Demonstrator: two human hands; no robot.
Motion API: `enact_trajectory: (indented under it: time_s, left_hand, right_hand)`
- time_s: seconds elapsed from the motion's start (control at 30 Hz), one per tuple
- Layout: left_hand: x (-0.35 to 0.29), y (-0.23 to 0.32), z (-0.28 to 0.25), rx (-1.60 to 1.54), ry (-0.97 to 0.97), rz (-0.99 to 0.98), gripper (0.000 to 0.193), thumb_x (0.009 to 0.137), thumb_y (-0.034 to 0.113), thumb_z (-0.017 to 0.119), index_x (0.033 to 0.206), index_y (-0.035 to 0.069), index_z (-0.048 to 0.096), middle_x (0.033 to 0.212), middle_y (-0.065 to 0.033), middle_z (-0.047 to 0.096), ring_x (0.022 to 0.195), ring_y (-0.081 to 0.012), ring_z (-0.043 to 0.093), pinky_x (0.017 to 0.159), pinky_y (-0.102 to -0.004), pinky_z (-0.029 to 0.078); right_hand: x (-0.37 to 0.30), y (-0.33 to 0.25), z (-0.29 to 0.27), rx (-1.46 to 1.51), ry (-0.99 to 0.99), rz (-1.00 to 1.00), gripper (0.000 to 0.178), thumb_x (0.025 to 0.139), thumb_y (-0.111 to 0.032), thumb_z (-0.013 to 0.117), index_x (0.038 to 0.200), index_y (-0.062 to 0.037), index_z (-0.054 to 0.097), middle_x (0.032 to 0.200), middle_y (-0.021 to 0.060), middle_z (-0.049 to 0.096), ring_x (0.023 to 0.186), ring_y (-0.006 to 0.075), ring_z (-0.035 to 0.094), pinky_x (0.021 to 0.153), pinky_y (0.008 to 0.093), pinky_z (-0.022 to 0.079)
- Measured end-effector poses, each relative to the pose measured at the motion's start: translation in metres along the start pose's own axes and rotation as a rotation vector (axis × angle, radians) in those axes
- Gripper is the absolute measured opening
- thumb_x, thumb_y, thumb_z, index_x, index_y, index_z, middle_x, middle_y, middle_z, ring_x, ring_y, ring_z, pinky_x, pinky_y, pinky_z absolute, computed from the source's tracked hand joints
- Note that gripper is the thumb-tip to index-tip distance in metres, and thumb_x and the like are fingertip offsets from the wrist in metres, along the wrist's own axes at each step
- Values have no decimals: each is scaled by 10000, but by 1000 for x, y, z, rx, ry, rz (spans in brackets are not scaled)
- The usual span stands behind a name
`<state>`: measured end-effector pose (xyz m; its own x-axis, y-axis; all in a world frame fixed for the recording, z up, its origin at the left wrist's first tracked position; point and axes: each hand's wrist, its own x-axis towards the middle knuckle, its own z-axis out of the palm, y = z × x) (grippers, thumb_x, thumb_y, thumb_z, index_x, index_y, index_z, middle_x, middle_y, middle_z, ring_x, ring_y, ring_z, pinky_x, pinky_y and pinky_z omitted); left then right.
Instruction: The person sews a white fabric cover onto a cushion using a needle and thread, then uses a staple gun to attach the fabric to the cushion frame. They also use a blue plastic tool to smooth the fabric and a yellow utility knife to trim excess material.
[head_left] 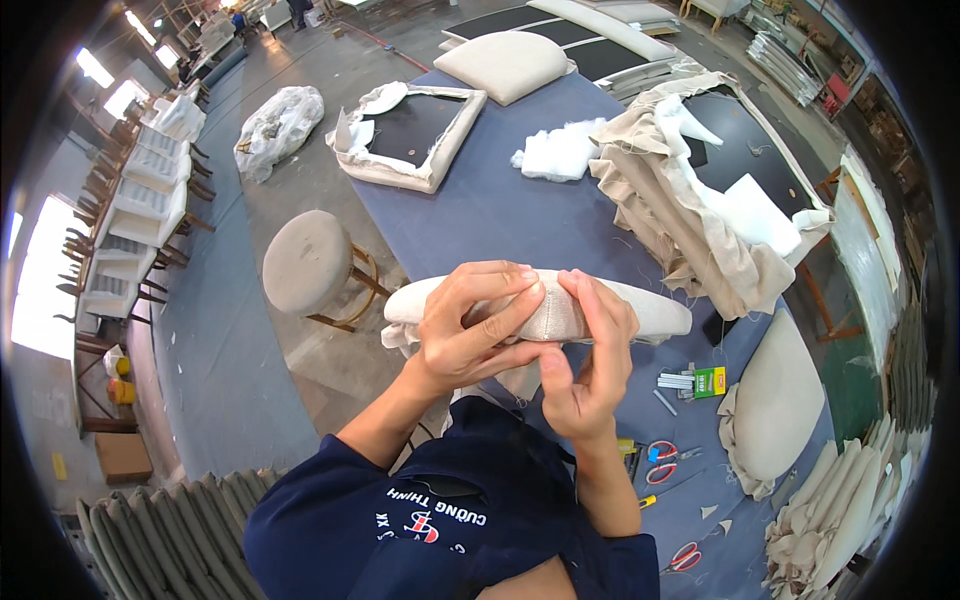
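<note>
A beige fabric-covered cushion is held up in front of my chest, its seamed corner turned toward me. My left hand grips the cushion from the left, fingers bent over the top and thumb pressing near the seam. From the other side my right hand pinches the same corner, fingers on the upper face and thumb underneath. Both sets of fingertips nearly meet at the seam. Loose fabric hangs below the cushion, and its underside is mostly hidden.
On the blue-covered table lie red-handled scissors, a box of staples, a yellow-handled tool and white wadding. A half-covered panel stands at right, another cushion nearer. A round stool stands left.
</note>
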<state>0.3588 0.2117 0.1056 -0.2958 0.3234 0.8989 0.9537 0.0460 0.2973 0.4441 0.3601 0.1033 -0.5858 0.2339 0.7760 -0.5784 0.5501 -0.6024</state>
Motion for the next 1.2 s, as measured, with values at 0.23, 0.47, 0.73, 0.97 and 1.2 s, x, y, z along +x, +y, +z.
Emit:
enact_trajectory:
  time_s: [0.23,0.47,0.73,0.97,1.2]
  left_hand:
    - [10,4,4,62,-46,13,624,691,294,939,1201,-23,767,1198,-155,679,992,-322,711,794,-413,609]
    - [9,5,8,53,16,-40,665,724,359,940,1206,-36,708,1137,-161,663,947,-320,701,752,-411,590]
    - [6,1,9,33,6,0,654,780,428,908,1193,-29,688,1112,-158,657,937,-329,703,764,-425,601]
    - [7,3,11,72,16,16,651,775,422,910,1191,-28,690,1106,-149,657,939,-324,704,765,-422,603]
    - [10,-6,2,126,-42,23,639,797,428,897,1186,-39,698,1096,-157,671,938,-337,700,769,-427,591]
  right_hand:
    - [2,-4,-7,-137,-59,-40,477,920,-260,711,1304,22,699,1344,191,670,1214,332,634,1036,421,356]
    - [4,1,-13,-141,-114,-48,554,919,-292,700,1377,14,643,1346,179,645,1212,329,622,1040,451,354]
    - [8,5,-23,-128,-180,-67,526,959,-362,664,1357,-20,628,1330,180,649,1154,332,603,1034,469,364]
    - [10,6,-22,-67,-133,-48,514,1006,-384,625,1374,-25,636,1295,173,652,1132,334,613,1028,460,384]
    - [19,-1,-29,370,197,142,476,1116,-460,454,1132,-31,660,1151,144,638,955,249,598,962,429,411]
